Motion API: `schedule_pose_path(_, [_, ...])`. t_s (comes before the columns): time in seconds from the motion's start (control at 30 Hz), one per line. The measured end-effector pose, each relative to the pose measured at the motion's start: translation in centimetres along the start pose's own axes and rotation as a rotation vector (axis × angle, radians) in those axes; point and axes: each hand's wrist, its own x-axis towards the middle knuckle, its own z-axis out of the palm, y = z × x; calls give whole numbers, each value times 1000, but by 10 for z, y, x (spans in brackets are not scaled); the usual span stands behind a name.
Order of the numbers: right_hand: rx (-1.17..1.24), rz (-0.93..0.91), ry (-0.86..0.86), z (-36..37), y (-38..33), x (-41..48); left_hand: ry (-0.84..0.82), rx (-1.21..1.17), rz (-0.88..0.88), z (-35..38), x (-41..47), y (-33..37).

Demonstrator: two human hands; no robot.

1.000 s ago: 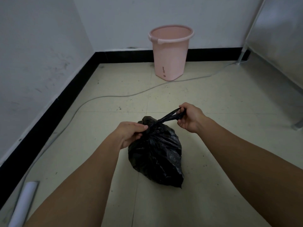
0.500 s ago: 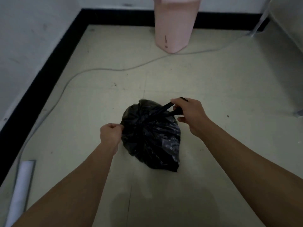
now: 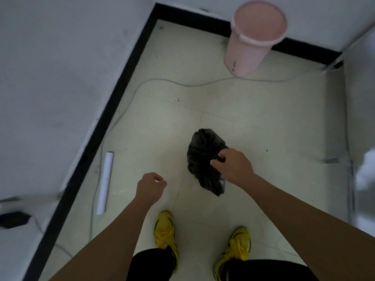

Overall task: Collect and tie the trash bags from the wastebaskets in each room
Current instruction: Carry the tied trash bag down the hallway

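black trash bag (image 3: 203,157) | bunched (crinkled) | pink wastebasket (image 3: 249,45) | upright, well apart

left hand (image 3: 150,186), right hand (image 3: 233,167) bare, forearms (image 3: 117,236) bare; yellow trainers (image 3: 164,230), black trim; black trouser legs (image 3: 152,264)

Right hand (image 3: 231,166) grips the gathered top of the black trash bag (image 3: 203,155) in the middle of the frame, while the left hand (image 3: 150,186) hangs apart from it at lower centre, fingers curled and holding nothing. The pink wastebasket (image 3: 253,39) stands at the upper right by the black baseboard (image 3: 113,110), a grey cable (image 3: 182,84) looping over the floor in front of it (motion blur softens everything). Yellow shoes (image 3: 164,230) at the bottom, a white tube (image 3: 105,179) lying at the left.
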Motion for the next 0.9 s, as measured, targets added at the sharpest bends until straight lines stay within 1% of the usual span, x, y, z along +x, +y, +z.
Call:
schedule_pose_path(0.1, [-130, -36, -81, -48, -36, -39, 8, -44, -7, -49, -69, 14])
schedule_pose_path(0.2, [-237, -113, -198, -92, -71, -88, 31, -61, -26, -94, -148, 23])
schedule_pose_path(0.33, [-311, -291, -293, -138, -120, -163, 125, -122, -60, -146, -251, 26])
schedule_pose_path(0.43, [-360, -441, -369, -152, -147, -213, 225, -179, -100, -164, -312, 14])
schedule_pose_path(0.57, [-453, -621, -511, -158, -176, -287, 295, -201, -146, -171, -408, -27])
schedule_pose_path(0.63, [-518, -728, -568, -154, -197, -325, 369, -212, -196, -178, -459, -60])
schedule_pose_path(0.77, [-657, -942, -612, -131, -249, -405, 515, -334, -327, -188, -557, -139])
schedule_pose_path(0.9, [-766, -1136, -633, -88, -292, -498, 653, -460, -448, -184, -648, -227])
